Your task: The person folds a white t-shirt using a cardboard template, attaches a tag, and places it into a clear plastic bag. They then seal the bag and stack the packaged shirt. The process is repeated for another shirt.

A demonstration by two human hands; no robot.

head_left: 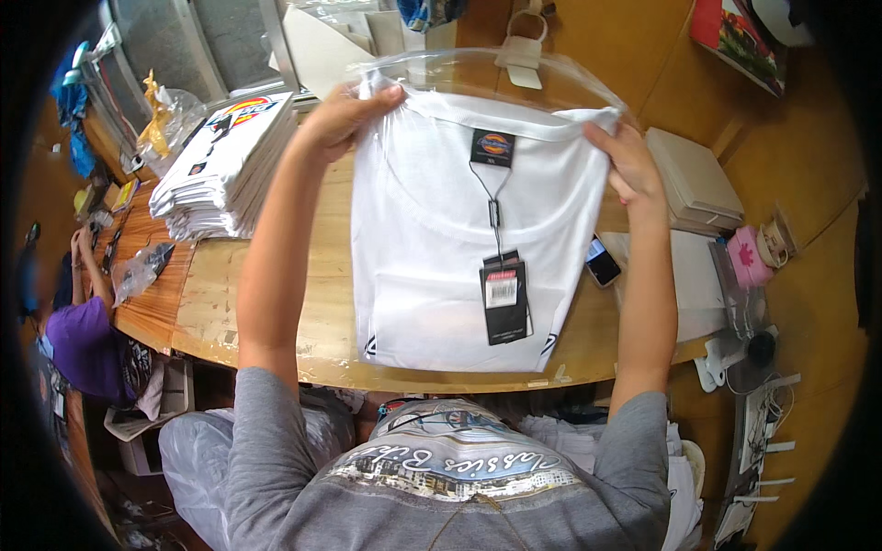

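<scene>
Soft, fairly even light covers the worktop; its source cannot be made out. The white T-shirt is the brightest surface, pale enough to lose some fabric detail, and thin glints streak the clear plastic bag. Below the worktop's front edge the picture darkens into shadow. Small print on the hang tags blurs. Fisheye distortion bows the worktop's edge and tilts the wooden wall; black rounds off the corners.
</scene>
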